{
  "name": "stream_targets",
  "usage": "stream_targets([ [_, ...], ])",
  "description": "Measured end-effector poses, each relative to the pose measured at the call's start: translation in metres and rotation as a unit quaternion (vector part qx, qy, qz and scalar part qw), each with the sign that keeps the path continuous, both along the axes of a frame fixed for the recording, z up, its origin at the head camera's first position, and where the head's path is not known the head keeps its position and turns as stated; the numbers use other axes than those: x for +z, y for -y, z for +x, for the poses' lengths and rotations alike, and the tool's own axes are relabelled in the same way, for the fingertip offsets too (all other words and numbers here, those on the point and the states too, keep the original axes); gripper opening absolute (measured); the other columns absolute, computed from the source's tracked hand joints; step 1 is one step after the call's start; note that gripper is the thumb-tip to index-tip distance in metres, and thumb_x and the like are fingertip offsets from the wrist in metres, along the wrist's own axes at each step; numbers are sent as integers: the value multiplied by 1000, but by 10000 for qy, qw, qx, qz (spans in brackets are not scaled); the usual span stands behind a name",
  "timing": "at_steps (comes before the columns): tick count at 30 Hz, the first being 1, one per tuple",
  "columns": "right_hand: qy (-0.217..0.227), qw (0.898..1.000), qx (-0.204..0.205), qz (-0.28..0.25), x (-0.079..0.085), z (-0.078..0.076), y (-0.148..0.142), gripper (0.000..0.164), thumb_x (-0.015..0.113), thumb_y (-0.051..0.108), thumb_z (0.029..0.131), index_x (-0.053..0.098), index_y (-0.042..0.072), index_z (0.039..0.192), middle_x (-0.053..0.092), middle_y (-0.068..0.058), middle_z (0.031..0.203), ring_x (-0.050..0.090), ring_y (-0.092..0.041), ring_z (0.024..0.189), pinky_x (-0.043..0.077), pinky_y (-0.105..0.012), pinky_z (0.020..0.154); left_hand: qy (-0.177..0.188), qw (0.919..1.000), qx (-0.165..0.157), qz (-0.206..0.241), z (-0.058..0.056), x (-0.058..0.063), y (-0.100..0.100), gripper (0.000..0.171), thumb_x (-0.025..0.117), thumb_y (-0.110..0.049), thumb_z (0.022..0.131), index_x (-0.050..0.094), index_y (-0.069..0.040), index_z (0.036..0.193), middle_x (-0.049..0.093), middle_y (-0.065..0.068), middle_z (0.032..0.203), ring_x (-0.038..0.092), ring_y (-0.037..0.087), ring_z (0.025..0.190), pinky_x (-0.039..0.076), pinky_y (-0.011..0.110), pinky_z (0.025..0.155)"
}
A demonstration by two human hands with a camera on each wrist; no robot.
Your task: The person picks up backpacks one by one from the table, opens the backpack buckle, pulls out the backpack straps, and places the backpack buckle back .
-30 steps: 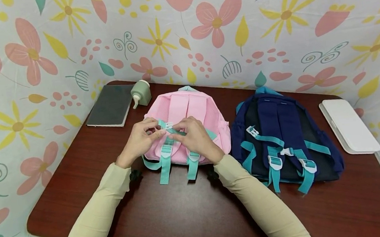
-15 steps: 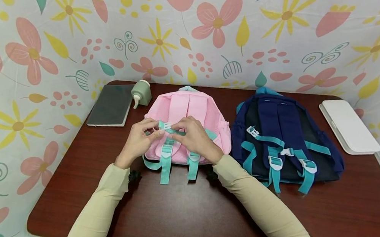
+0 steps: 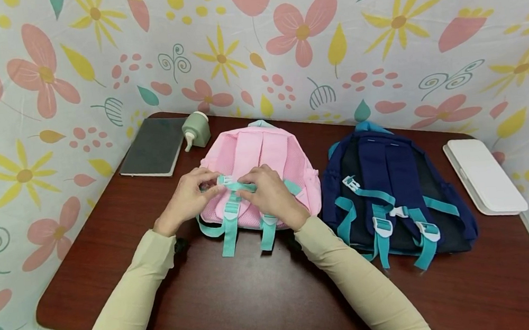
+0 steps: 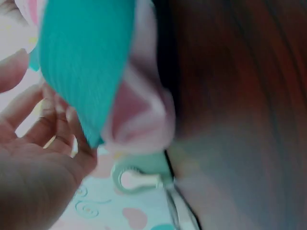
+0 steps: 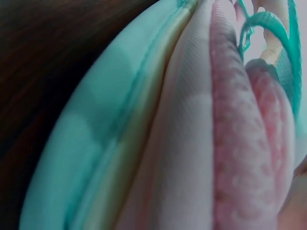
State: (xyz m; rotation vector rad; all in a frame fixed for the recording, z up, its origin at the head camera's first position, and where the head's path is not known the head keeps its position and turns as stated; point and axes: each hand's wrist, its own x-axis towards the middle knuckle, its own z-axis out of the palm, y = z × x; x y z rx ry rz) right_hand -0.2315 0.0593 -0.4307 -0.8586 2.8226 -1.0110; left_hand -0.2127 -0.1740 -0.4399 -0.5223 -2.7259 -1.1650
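Note:
A pink backpack (image 3: 249, 150) lies back side up on the table, teal webbing straps over its lower part. Above them is a white plastic buckle (image 3: 228, 179) on a teal strap, held between both hands. My left hand (image 3: 185, 199) pinches the buckle's left end between thumb and forefinger. On the other side my right hand (image 3: 271, 192) pinches the teal strap close to the buckle. In the left wrist view a wide teal strap (image 4: 88, 57) hangs beside the left fingers. The right wrist view shows mostly the backpack's side (image 5: 187, 143), with the right hand largely out of sight.
A navy backpack (image 3: 401, 173) with teal straps and white buckles lies directly right of the pink one. Farther right is a white case (image 3: 487, 175). A dark notebook (image 3: 154, 146) and a green bottle (image 3: 198, 129) occupy the back left, near the patterned curtain (image 3: 253, 44).
Both hands have shifted slightly, the left a little to the left. The buckle has moved slightly left and down, and more of it and its strap shows between the fingers.

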Motion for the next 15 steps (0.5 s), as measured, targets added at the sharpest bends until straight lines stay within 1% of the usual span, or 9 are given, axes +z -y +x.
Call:
stream_targets([
  [3, -85, 9996, -37, 277, 0, 3, -2, 35, 83, 25, 98, 81, 5, 126, 79, -16, 123, 66, -36, 118, 53, -53, 105, 91, 9976, -57, -685, -1, 0, 5, 31, 79, -13, 99, 79, 1, 127, 71, 16, 108, 57, 31, 105, 44, 48, 96],
  [5, -177, 9995, -96, 227, 1, 4, -4, 36, 83, 26, 98, 81, 4, 126, 79, -17, 124, 66, -37, 119, 53, -54, 106, 196, 9945, -85, -1025, -3, 0, 7, 36, 79, -15, 99, 77, -1, 132, 69, 16, 115, 54, 34, 111, 41, 53, 101],
  [6, -234, 9995, -129, 155, 2, 5, -6, 37, 83, 26, 98, 80, 3, 127, 80, -17, 123, 66, -37, 119, 53, -53, 106, 249, 9933, -111, -1123, -3, 0, 8, 38, 78, -16, 100, 76, -1, 135, 69, 16, 118, 53, 34, 114, 42, 55, 102],
  [8, -345, 9992, -204, -28, 4, 8, -9, 38, 82, 25, 98, 79, 1, 127, 80, -18, 123, 66, -39, 119, 53, -53, 106, 322, 9915, -172, -1247, -4, 1, 9, 41, 77, -16, 101, 73, -1, 139, 67, 17, 122, 51, 36, 119, 44, 54, 104],
  [10, -402, 9986, -258, -237, 6, 10, -13, 38, 81, 23, 99, 78, -1, 128, 80, -19, 123, 66, -40, 119, 53, -53, 106, 361, 9909, -203, -1282, -4, 2, 11, 43, 77, -16, 101, 71, 1, 141, 65, 19, 125, 51, 38, 123, 46, 54, 105],
  [15, -322, 9978, -344, -472, 15, 20, -22, 40, 77, 23, 102, 75, -3, 133, 78, -20, 126, 64, -40, 122, 51, -53, 109, 439, 9906, -195, -1281, 0, 4, 21, 47, 75, -12, 100, 67, 6, 143, 65, 21, 131, 52, 40, 128, 47, 54, 107],
])
